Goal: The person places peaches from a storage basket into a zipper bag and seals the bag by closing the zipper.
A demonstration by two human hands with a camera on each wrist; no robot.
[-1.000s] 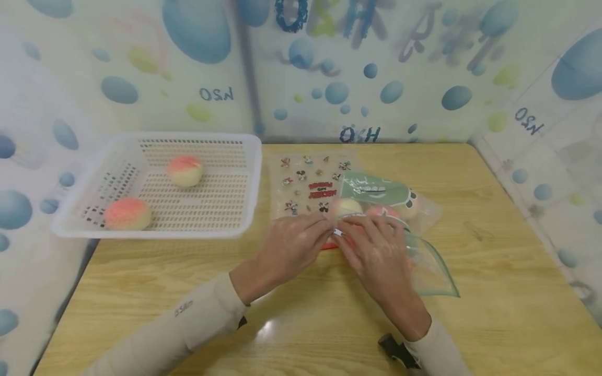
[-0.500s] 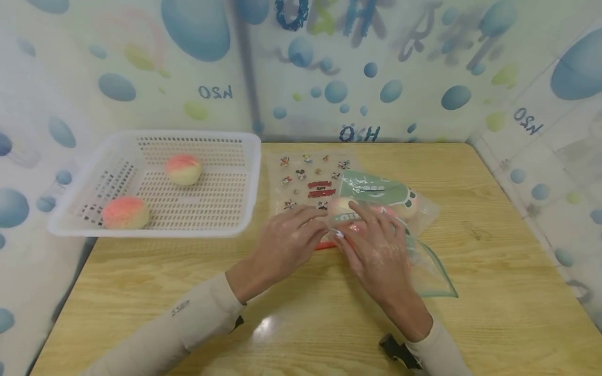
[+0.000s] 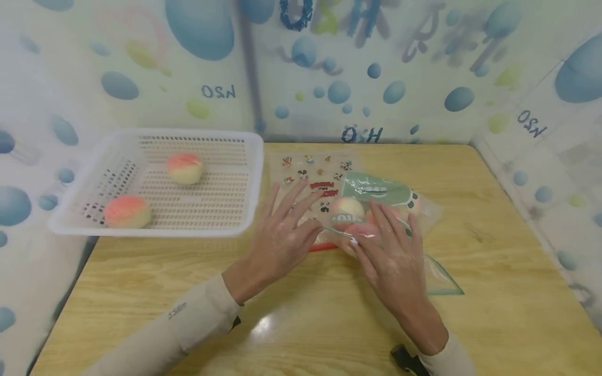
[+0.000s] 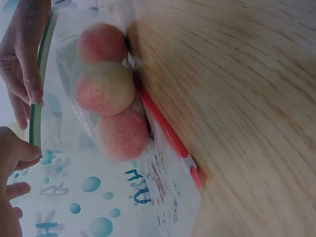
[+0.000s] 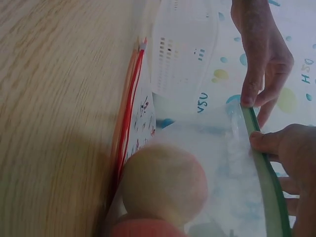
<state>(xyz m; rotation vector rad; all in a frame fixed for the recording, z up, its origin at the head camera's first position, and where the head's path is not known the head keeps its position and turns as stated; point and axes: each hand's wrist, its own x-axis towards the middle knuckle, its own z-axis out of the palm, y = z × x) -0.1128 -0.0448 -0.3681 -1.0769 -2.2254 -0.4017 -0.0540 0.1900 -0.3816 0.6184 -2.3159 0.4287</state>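
My left hand pinches one end of the green zip strip of a clear zip bag, its other fingers spread. Further along the strip, the thumb and fingers of my right hand pinch it by a small white slider. Several pink-and-cream peaches lie inside the bag; a pale peach shows large in the right wrist view, and a two-toned peach sits mid-row in the left wrist view. The strip stands raised above the peaches.
A flat cartoon-print bag with a red zip lies partly beneath the filled bag. At the left, a white plastic basket holds a peach and another peach. Patterned walls enclose the wooden table.
My right hand has slid to the right along the strip with the slider, away from the left hand. The left hand stays at the strip's end, its fingers now more spread.
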